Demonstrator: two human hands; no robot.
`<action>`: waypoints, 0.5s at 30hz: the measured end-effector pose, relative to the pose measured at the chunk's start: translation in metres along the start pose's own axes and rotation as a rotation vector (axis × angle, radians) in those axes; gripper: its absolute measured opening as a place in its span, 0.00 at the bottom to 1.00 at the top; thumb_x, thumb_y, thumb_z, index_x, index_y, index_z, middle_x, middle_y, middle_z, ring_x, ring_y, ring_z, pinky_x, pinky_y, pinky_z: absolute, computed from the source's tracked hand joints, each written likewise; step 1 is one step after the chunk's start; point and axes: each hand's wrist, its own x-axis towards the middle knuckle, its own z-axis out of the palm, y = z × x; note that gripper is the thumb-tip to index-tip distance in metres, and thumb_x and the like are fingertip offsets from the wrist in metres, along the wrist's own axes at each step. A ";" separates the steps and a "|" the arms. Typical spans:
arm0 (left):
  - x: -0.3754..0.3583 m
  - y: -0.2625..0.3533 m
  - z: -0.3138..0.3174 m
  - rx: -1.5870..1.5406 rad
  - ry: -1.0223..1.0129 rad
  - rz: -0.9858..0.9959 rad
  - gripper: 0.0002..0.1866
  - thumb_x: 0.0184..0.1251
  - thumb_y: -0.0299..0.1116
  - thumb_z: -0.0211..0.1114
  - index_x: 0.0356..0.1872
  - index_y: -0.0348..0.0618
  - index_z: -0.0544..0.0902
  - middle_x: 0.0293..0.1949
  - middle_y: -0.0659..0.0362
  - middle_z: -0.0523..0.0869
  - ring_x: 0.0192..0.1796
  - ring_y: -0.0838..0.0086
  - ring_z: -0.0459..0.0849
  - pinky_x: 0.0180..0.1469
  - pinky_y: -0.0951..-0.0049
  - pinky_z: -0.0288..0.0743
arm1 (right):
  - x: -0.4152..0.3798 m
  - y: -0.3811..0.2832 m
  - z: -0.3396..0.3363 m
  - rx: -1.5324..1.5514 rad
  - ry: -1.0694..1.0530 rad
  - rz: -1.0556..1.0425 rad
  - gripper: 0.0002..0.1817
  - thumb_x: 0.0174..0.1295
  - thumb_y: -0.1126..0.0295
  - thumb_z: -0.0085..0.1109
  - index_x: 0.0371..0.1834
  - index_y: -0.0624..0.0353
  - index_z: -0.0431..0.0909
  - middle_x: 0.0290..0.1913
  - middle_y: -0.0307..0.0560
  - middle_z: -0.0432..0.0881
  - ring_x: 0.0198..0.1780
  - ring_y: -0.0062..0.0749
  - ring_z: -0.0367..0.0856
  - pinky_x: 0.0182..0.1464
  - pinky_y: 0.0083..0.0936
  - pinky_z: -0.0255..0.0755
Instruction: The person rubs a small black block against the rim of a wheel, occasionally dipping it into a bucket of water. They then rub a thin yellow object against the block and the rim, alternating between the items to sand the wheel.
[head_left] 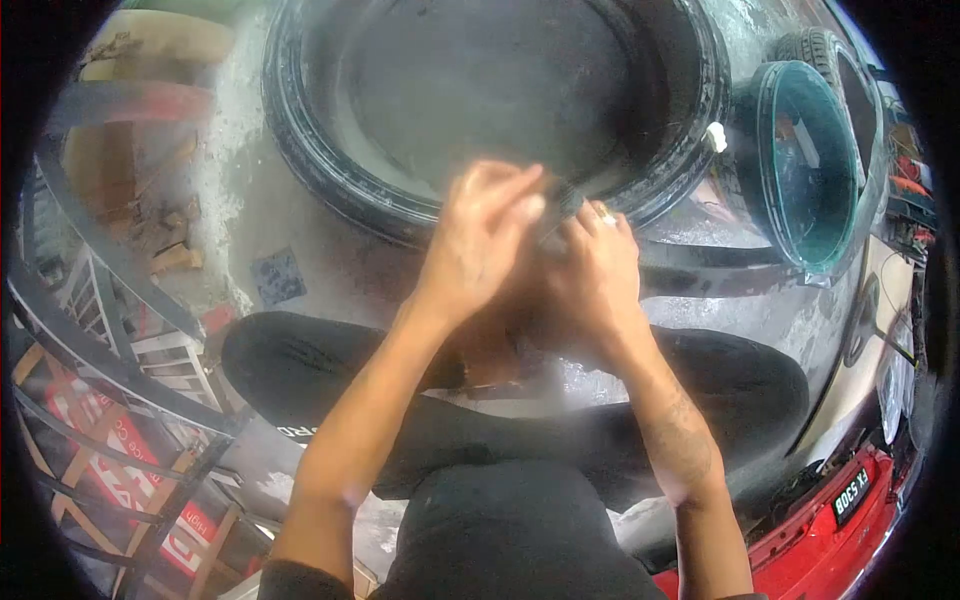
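A big black round tub (350, 205) with a ridged rim lies in front of me, grey and dusty inside. My left hand (475, 235) is over its near rim, blurred, with thumb and forefinger brought together. Close on its right, my right hand (600, 255) has curled fingers and a ring on one of them. Between the fingertips is a small dark patch, too smeared to name. Whatever either hand pinches is hidden or too small to tell. My crossed legs in dark trousers (720, 385) lie below the hands.
To the right stand a teal see-through tub (768, 170) and a tyre (805, 45). A red car part with a number plate (853, 497) is at lower right. Curved dark strips (110, 385) and a white rack (175, 350) lie left. A dark square (277, 276) is on the floor.
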 end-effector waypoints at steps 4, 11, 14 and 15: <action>-0.030 0.009 -0.007 -0.049 0.042 0.059 0.19 0.82 0.32 0.68 0.66 0.34 0.89 0.58 0.46 0.87 0.62 0.59 0.88 0.66 0.65 0.79 | 0.002 0.004 0.003 -0.011 0.101 -0.051 0.26 0.53 0.65 0.75 0.55 0.62 0.83 0.61 0.58 0.84 0.66 0.53 0.82 0.67 0.49 0.72; 0.042 -0.030 0.026 -0.072 0.102 0.108 0.20 0.81 0.38 0.71 0.63 0.34 0.90 0.54 0.47 0.90 0.52 0.62 0.91 0.59 0.66 0.82 | 0.002 -0.001 0.006 0.017 0.097 -0.005 0.21 0.58 0.65 0.74 0.53 0.64 0.84 0.63 0.61 0.86 0.64 0.58 0.84 0.66 0.53 0.74; 0.043 -0.023 0.019 -0.161 0.228 0.008 0.19 0.82 0.39 0.70 0.62 0.34 0.91 0.52 0.51 0.94 0.50 0.67 0.91 0.57 0.67 0.82 | 0.001 0.001 0.003 0.011 0.126 0.000 0.20 0.61 0.65 0.73 0.52 0.64 0.84 0.62 0.61 0.86 0.64 0.58 0.84 0.67 0.54 0.74; 0.037 -0.027 0.014 -0.189 0.271 -0.014 0.19 0.84 0.40 0.70 0.61 0.35 0.91 0.50 0.53 0.95 0.51 0.69 0.91 0.56 0.67 0.83 | 0.000 -0.002 0.000 -0.016 0.129 0.022 0.20 0.61 0.65 0.73 0.53 0.64 0.84 0.62 0.62 0.86 0.64 0.59 0.85 0.66 0.54 0.76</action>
